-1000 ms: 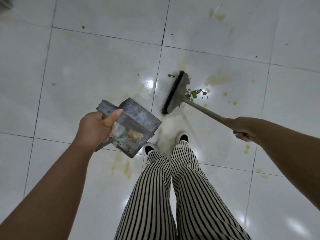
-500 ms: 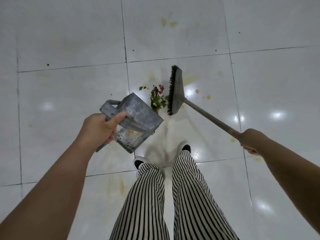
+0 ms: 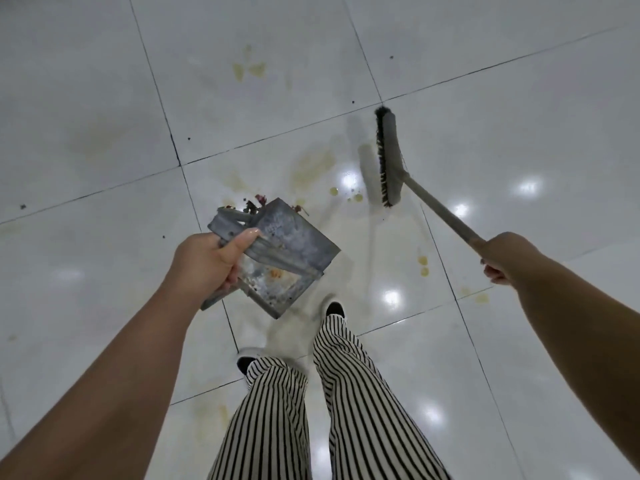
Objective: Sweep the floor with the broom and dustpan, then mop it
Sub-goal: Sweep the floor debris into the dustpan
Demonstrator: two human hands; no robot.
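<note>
My left hand (image 3: 207, 263) grips the handle of a grey metal dustpan (image 3: 289, 252), held above the floor with its stained inside facing me. A small pile of leaves and red petals (image 3: 258, 201) lies on the tile just beyond the pan, partly hidden by it. My right hand (image 3: 504, 256) grips the pale wooden handle of the broom. The broom head (image 3: 389, 157), with dark bristles on its left side, is out to the right of the pile and apart from it.
The floor is glossy white tile (image 3: 86, 140) with dark grout lines, yellow-brown stains (image 3: 247, 69) and drips (image 3: 422, 265). My striped trouser legs (image 3: 346, 393) and shoes stand below the dustpan. Ceiling lights glare on the tiles at the right.
The broom head has swung away to the right of the debris. The dustpan now covers part of the pile. The view has turned, so the tile lines run more slanted.
</note>
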